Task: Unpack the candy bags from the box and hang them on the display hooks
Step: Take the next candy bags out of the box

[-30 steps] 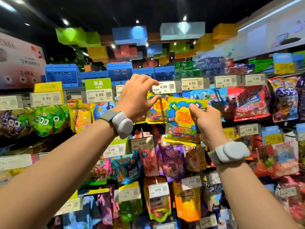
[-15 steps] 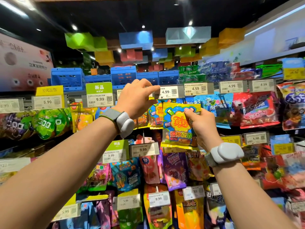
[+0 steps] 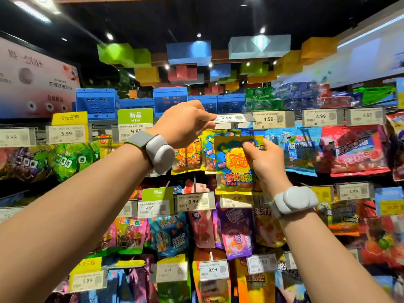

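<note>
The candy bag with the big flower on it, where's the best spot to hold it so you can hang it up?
Probably near the top edge, coming from the right side, as the right hand pinches the candy bag now. The bag is flat and floppy, so holding high keeps it upright and its top strip near the hook under the price tag that the left hand touches.

"MINI" shows on the yellow candy bag (image 3: 235, 162). Just above it, a tag (image 3: 227, 118) reads 4.99; right of that, a tag (image 3: 271, 119) says 4.59. Left of the bag, a green sign (image 3: 135, 116) says "NEW", and farther left a tag (image 3: 66, 134) reads 5.99.
</note>
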Available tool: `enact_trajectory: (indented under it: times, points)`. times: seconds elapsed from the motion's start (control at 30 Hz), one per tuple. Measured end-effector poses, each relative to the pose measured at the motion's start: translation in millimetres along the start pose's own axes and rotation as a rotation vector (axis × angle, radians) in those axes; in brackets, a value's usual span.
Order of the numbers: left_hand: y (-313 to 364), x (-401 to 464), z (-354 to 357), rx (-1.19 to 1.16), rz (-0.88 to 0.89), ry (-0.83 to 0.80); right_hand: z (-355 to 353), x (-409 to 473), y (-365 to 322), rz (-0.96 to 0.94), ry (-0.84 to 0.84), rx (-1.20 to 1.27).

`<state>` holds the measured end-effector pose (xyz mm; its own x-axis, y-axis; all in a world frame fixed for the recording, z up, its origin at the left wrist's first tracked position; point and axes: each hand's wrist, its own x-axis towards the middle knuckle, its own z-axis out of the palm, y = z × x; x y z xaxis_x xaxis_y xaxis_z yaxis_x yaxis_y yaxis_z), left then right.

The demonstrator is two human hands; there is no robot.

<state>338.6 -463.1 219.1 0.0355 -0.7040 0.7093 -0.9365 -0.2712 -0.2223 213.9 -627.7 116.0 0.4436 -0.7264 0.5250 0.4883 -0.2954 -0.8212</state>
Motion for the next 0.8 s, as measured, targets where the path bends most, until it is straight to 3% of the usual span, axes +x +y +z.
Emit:
enact_trajectory:
  times: [0.8]
  points:
    - [1.1,4.8,-5.5,-0.067,-0.046,-0.045,32.4,31.6,7.2,0.023,0.053,-0.034]
